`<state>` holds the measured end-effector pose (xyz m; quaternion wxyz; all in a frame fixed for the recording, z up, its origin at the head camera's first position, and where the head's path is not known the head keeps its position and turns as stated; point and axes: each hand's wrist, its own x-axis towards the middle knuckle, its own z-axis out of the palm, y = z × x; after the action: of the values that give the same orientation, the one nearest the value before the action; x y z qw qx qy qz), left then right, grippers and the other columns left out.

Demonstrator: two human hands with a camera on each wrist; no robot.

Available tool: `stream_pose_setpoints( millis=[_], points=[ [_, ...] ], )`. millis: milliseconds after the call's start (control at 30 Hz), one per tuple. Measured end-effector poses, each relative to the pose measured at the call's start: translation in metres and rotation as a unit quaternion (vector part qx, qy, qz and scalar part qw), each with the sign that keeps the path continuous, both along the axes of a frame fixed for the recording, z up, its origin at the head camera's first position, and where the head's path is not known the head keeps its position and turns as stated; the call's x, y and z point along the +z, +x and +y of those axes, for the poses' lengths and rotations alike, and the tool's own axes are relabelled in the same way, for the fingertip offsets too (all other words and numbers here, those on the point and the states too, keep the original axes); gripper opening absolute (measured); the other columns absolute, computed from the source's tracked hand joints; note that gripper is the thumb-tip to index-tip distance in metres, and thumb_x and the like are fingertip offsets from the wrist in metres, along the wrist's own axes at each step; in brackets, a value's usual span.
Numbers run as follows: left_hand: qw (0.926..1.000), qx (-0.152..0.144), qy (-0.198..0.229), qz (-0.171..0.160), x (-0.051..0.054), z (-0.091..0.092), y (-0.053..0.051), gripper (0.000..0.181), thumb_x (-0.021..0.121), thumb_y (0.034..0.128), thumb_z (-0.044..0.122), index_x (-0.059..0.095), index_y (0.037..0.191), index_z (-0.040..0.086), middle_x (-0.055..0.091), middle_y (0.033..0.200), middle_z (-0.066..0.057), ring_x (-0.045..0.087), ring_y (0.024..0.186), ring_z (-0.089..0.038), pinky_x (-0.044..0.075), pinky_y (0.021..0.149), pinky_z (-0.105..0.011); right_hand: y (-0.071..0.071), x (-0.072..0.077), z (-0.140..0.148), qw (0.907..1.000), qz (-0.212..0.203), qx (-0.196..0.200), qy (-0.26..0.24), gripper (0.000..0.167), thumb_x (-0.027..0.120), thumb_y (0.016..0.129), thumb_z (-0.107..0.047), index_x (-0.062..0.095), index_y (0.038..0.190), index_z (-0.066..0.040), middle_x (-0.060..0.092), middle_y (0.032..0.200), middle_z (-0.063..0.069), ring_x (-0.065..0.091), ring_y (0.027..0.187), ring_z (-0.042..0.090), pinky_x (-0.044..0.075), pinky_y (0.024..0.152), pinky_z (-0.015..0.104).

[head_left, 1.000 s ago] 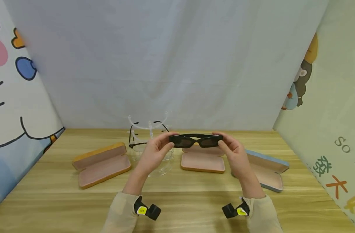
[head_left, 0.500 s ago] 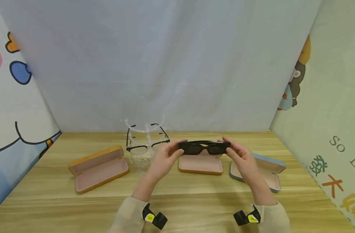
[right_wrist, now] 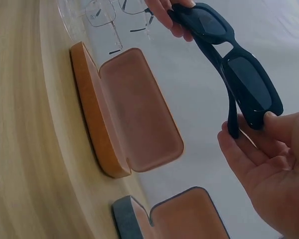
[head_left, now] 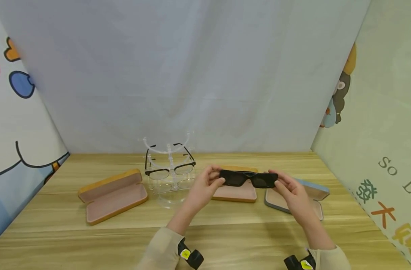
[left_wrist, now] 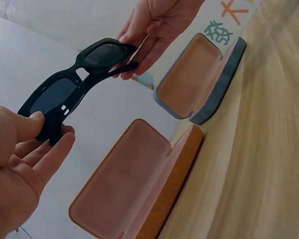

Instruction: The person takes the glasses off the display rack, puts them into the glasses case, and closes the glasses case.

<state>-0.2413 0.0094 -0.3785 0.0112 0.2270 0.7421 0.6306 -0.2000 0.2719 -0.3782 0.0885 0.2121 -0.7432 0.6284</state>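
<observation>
Black sunglasses (head_left: 235, 178) with folded temples are held up in front of the middle orange case (head_left: 237, 194). The left hand (head_left: 202, 189) pinches one end between thumb and fingers; the right hand (head_left: 294, 195) pinches the other end. In the left wrist view the sunglasses (left_wrist: 55, 97) hang above the open orange case (left_wrist: 124, 174), with the left hand (left_wrist: 20, 169) at the near end. The right wrist view has the right hand (right_wrist: 274, 169) at the lower end of the sunglasses (right_wrist: 249, 82). Both lenses face the head camera.
An open orange case (head_left: 115, 198) lies at the left, and an open blue-grey case (head_left: 314, 189) at the right, partly behind the right hand. A clear display stand (head_left: 171, 159) left of centre bears black-framed glasses (head_left: 159, 174) and thin-rimmed glasses (head_left: 165, 186).
Both hands have moved right and lower in the head view, carrying the sunglasses with them. More of the display stand and its glasses shows beside the left hand.
</observation>
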Motion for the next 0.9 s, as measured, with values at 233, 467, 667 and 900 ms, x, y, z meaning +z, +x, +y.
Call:
stream_pose_setpoints(
  millis=[233,467,667,900],
  points=[
    [0.9991,0.029,0.03,-0.007,-0.012,0.021,0.0,0.026,0.06,0.0865,0.005,0.056,0.112,-0.001,0.062,0.102,-0.019,0.062,0.091,-0.027,0.054,0.075,-0.029,0.008,-0.006,0.014,0.9988,-0.031,-0.038,0.008,0.042,0.043,0.097,-0.013,0.038,0.129,0.014,0.058,0.115,-0.017,0.055,0.106,-0.002,0.046,0.086,0.014],
    [0.9982,0.058,0.01,-0.005,-0.017,0.04,-0.002,0.023,0.065,0.0835,0.011,0.064,0.106,0.005,0.064,0.095,-0.012,0.062,0.083,-0.02,0.052,0.067,-0.021,0.016,-0.012,0.028,0.9968,-0.053,-0.055,-0.022,0.044,0.046,0.095,-0.011,0.038,0.13,0.014,0.057,0.115,-0.017,0.055,0.104,-0.003,0.048,0.084,0.016],
    [0.9979,0.056,-0.033,0.0,-0.019,0.052,-0.004,0.023,0.067,0.0824,0.016,0.067,0.105,0.01,0.066,0.092,-0.005,0.061,0.078,-0.012,0.049,0.062,-0.019,0.024,-0.016,0.041,0.9909,-0.091,-0.091,-0.039,0.037,0.05,0.093,-0.013,0.05,0.128,0.001,0.057,0.109,-0.017,0.059,0.096,-0.003,0.05,0.08,0.018],
    [0.9965,0.056,-0.062,-0.002,-0.027,0.071,-0.006,0.029,0.067,0.0822,0.017,0.065,0.11,0.009,0.065,0.089,-0.002,0.06,0.072,-0.006,0.048,0.058,-0.017,0.028,-0.018,0.058,0.9763,-0.162,-0.11,-0.091,0.02,0.054,0.091,-0.012,0.058,0.101,-0.029,0.061,0.095,-0.015,0.063,0.084,0.002,0.052,0.076,0.02]
  ],
)
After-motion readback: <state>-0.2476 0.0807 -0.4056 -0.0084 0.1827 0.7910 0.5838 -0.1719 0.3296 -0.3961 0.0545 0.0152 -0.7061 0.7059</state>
